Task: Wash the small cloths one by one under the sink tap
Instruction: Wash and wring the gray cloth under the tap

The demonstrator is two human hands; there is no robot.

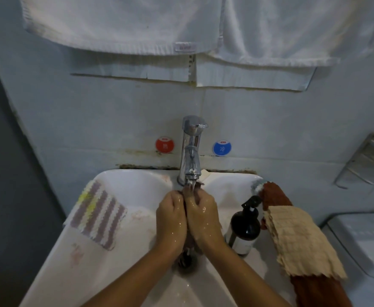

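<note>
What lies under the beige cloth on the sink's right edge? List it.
Under the beige cloth lies a rust-brown cloth, showing beyond both its ends. Whatever else sits beneath is covered.

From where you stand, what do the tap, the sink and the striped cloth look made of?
Tap: polished chrome-like metal, mirror glints. Sink: glossy white, probably ceramic, with a smooth sheen. Striped cloth: knitted or crocheted yarn, judging by its zigzag ribbed rows.

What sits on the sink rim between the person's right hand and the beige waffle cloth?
In the head view, a dark pump bottle stands on the sink rim between the right hand and the beige waffle cloth. Nothing else shows there.
</note>
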